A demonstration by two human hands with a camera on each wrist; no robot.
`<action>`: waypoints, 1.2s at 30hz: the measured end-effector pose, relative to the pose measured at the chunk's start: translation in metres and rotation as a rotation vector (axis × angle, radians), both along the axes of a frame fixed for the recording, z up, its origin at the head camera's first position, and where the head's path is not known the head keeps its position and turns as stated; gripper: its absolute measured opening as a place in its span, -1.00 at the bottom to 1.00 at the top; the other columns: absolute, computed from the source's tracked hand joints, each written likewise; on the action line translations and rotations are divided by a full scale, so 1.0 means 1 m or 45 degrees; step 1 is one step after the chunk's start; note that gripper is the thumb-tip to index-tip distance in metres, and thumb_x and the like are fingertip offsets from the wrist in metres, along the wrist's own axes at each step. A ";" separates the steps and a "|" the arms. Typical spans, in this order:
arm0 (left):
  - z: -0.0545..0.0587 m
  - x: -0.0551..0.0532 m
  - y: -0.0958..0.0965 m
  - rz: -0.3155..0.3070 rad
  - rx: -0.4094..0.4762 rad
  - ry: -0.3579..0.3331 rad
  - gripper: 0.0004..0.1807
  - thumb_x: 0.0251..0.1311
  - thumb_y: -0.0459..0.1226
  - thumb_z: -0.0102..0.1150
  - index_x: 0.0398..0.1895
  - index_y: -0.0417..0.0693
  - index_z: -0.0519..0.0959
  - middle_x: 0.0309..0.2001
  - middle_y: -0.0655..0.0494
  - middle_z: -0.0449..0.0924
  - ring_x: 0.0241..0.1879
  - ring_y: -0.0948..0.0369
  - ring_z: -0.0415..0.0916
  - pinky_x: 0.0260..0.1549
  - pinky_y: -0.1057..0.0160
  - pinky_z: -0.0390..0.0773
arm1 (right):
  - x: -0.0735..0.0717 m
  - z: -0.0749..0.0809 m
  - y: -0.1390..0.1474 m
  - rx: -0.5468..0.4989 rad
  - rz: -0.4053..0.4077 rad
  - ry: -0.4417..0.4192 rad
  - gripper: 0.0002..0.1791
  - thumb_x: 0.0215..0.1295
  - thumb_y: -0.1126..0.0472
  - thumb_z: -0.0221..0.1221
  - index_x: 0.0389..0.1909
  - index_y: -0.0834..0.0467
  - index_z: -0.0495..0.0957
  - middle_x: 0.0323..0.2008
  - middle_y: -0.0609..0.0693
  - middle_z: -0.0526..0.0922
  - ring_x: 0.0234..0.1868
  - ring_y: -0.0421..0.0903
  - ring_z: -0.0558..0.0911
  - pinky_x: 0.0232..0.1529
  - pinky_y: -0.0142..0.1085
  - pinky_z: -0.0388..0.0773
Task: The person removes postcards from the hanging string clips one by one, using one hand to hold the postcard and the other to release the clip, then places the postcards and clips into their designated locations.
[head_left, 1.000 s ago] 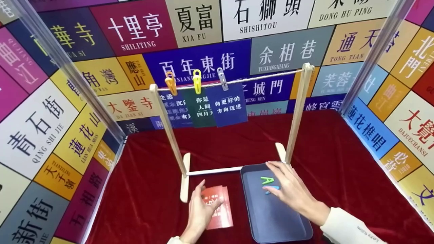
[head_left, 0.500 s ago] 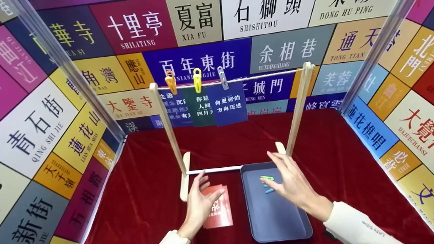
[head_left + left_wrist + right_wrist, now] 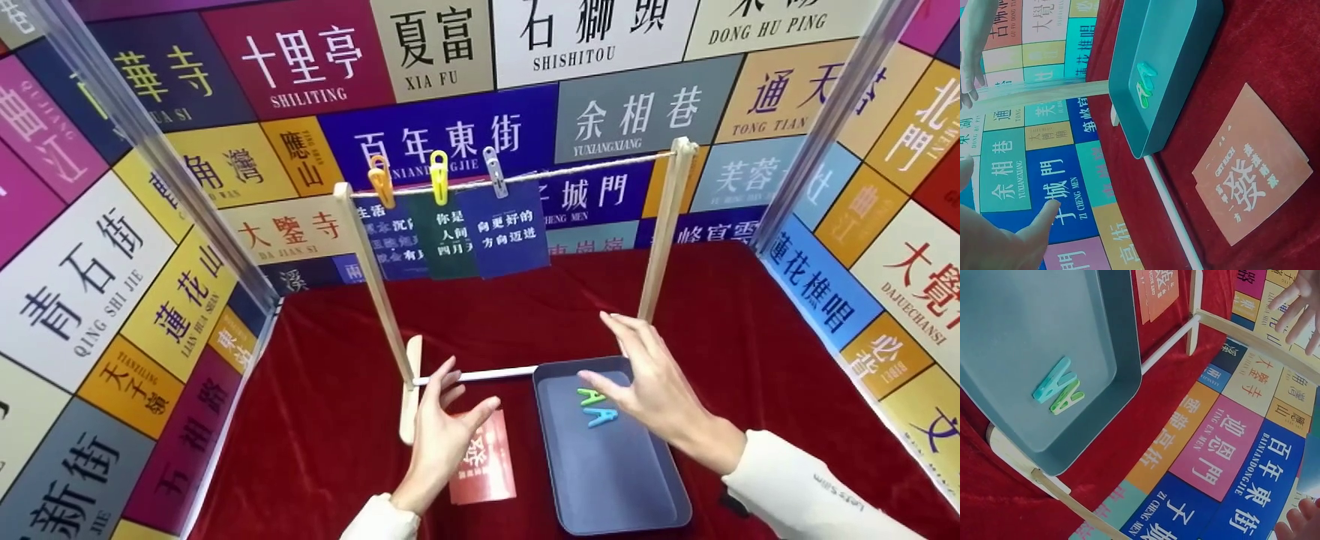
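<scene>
Left hand (image 3: 442,442): raised just beside the overlapping red cards (image 3: 491,465), thumb well apart from the loosely bent fingers, holding nothing. The cards lie flat on the red-covered surface (image 3: 322,450), just outside the left edge of the grey tray (image 3: 611,480). Right hand (image 3: 664,386): raised by the tray's right edge, thumb and fingers spread wide, likewise holding nothing. A green clip (image 3: 591,396) and a blue clip (image 3: 600,417) lie side by side towards the tray's far edge. Behind, a wooden frame (image 3: 660,247) carries three hanging cards (image 3: 510,240) on its cord.
</scene>
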State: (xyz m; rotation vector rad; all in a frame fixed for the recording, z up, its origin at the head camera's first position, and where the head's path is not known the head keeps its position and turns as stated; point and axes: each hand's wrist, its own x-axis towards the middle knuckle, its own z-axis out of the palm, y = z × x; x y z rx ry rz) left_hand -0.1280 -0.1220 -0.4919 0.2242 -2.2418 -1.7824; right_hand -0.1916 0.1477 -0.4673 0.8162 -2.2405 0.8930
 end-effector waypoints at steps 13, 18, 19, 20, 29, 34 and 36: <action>0.014 -0.013 0.003 -0.032 0.108 0.014 -0.19 -0.03 -0.34 0.55 0.36 -0.03 0.41 0.24 -0.20 0.47 0.18 -0.09 0.55 -0.09 0.29 0.77 | -0.012 0.018 -0.006 -0.057 0.073 0.086 -0.09 -0.09 0.24 0.57 0.34 0.32 0.40 0.15 0.26 0.50 0.15 0.09 0.49 0.40 -0.70 0.21; 0.020 -0.020 0.005 -0.016 0.140 0.050 -0.20 -0.03 -0.37 0.54 0.35 -0.06 0.42 0.23 -0.20 0.50 0.18 -0.07 0.56 -0.08 0.24 0.77 | -0.017 0.025 -0.010 -0.046 0.092 0.116 -0.13 -0.03 0.18 0.54 0.33 0.33 0.40 0.22 0.26 0.45 0.19 0.11 0.49 0.42 -0.63 0.22; 0.021 -0.021 0.005 -0.012 0.144 0.053 -0.20 -0.04 -0.37 0.54 0.34 -0.06 0.42 0.22 -0.19 0.50 0.17 -0.06 0.56 -0.08 0.23 0.77 | -0.018 0.026 -0.010 -0.041 0.089 0.123 -0.13 -0.02 0.17 0.54 0.32 0.33 0.40 0.22 0.25 0.45 0.19 0.12 0.49 0.43 -0.60 0.23; 0.022 -0.022 0.006 -0.008 0.142 0.054 -0.20 -0.04 -0.37 0.54 0.34 -0.06 0.43 0.22 -0.19 0.51 0.16 -0.06 0.57 -0.07 0.22 0.77 | -0.019 0.028 -0.011 -0.036 0.084 0.129 -0.13 -0.02 0.16 0.54 0.32 0.33 0.41 0.23 0.25 0.45 0.19 0.12 0.49 0.42 -0.57 0.25; 0.030 -0.031 0.005 -0.009 0.148 0.043 -0.18 -0.03 -0.33 0.56 0.36 -0.06 0.40 0.20 -0.19 0.52 0.15 -0.06 0.57 0.00 0.10 0.75 | -0.026 0.041 -0.015 -0.018 0.068 0.151 -0.14 -0.01 0.12 0.53 0.34 0.27 0.41 0.27 0.19 0.46 0.21 0.09 0.48 0.32 -0.34 0.40; 0.035 -0.036 0.005 -0.019 0.176 0.081 -0.16 -0.03 -0.34 0.56 0.37 -0.07 0.38 0.20 -0.22 0.48 0.15 -0.07 0.56 0.02 0.08 0.75 | -0.031 0.048 -0.017 -0.019 0.087 0.171 -0.15 -0.01 0.11 0.52 0.33 0.27 0.43 0.30 0.18 0.47 0.25 0.10 0.46 0.37 -0.40 0.36; 0.037 -0.038 0.006 -0.024 0.188 0.096 -0.16 -0.03 -0.35 0.56 0.37 -0.07 0.37 0.20 -0.22 0.46 0.15 -0.07 0.56 0.01 0.11 0.76 | -0.033 0.051 -0.018 -0.021 0.092 0.172 -0.15 -0.01 0.12 0.53 0.33 0.27 0.43 0.31 0.18 0.47 0.25 0.10 0.46 0.39 -0.42 0.34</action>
